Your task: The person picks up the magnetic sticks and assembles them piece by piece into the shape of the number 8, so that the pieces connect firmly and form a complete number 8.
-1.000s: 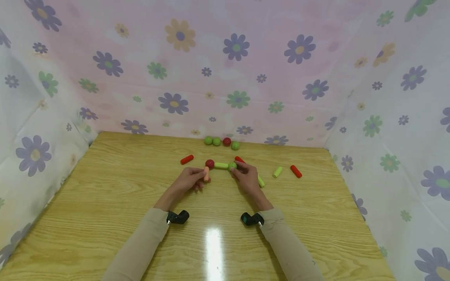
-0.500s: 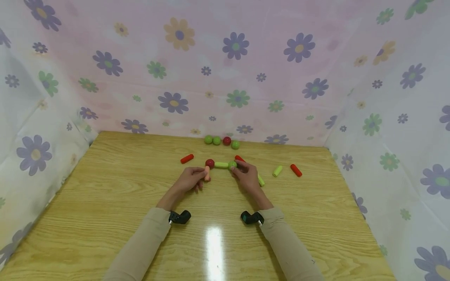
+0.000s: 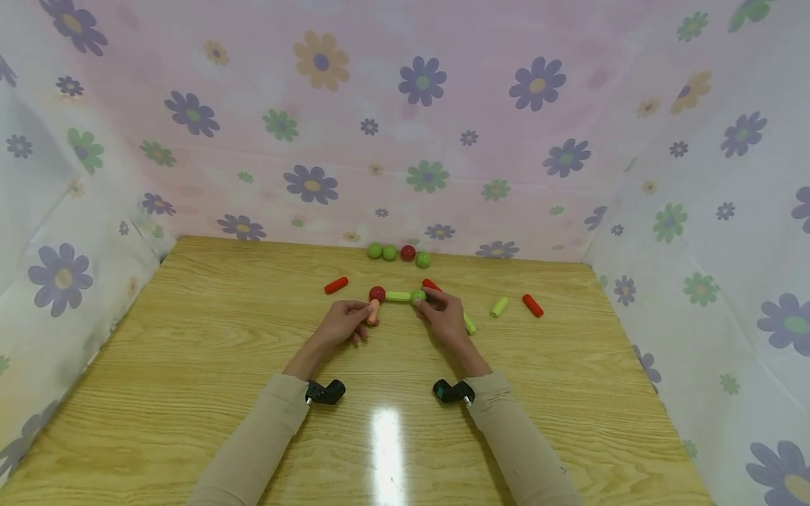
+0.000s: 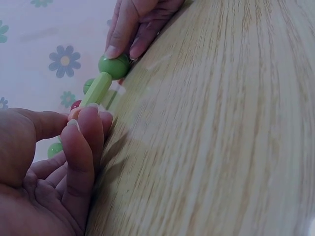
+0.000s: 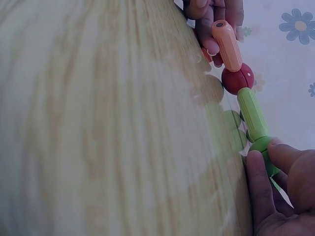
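Chain of rods and balls sits mid-table, a little toward the far side, and you have it partly built: an orange rod meets a red ball, which joins a light green rod, which ends in a green ball. Your left hand pinches the orange rod between thumb and fingertips, its upper end against the red ball; from the right wrist view the two look joined, though I cannot tell how firmly. Your right hand grips the green ball with fingers curled round it, steadying that end on the wooden table.

So four pieces look linked, by my reading. Loose parts lie unused: a red rod to the left, a green rod and another red rod to the right, one more green rod beside your right hand, and a row of four balls at the far edge against the flowered cloth. Much of the set is therefore yet to be added
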The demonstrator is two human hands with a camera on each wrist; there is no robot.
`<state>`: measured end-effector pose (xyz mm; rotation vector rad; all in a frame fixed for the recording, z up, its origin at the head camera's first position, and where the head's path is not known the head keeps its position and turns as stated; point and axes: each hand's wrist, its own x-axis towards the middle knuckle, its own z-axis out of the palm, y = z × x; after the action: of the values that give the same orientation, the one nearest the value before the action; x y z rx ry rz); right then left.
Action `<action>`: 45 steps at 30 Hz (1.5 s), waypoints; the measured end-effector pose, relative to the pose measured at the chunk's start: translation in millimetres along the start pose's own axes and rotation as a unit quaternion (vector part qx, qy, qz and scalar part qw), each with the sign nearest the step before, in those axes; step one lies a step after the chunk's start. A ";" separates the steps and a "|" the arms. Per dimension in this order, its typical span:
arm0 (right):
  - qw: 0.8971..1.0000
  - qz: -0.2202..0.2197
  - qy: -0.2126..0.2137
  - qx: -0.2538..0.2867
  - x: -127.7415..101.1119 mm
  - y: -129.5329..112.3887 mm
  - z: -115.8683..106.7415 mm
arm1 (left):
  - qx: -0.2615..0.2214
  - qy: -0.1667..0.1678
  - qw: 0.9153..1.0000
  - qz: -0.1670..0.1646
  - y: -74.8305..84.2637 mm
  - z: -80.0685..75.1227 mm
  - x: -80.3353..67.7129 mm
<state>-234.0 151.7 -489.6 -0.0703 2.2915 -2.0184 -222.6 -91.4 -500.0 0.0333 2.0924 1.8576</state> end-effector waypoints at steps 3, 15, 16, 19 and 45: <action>1.000 -0.008 0.002 0.003 -1.0 -1.6 1.2 | 0.002 0.000 1.000 0.004 0.2 -0.3 0.1; 1.000 -0.006 -0.002 0.013 4.4 6.4 0.2 | 0.012 -0.008 1.000 0.002 -1.7 -1.6 1.1; 1.000 -0.007 0.000 0.015 5.8 10.1 0.5 | 0.012 -0.009 1.000 0.002 -1.8 -1.7 0.9; 1.000 -0.015 0.008 0.013 9.2 19.6 0.7 | 0.017 -0.014 1.000 0.005 -1.4 -1.7 -0.6; 0.999 -0.033 0.007 -0.003 7.0 21.1 -0.1 | 0.023 -0.061 0.997 0.043 -7.6 -7.9 -12.2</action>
<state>-240.5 153.9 -510.7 -0.1358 2.3340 -2.0494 -211.6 -102.9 -503.8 0.2449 2.0796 1.8062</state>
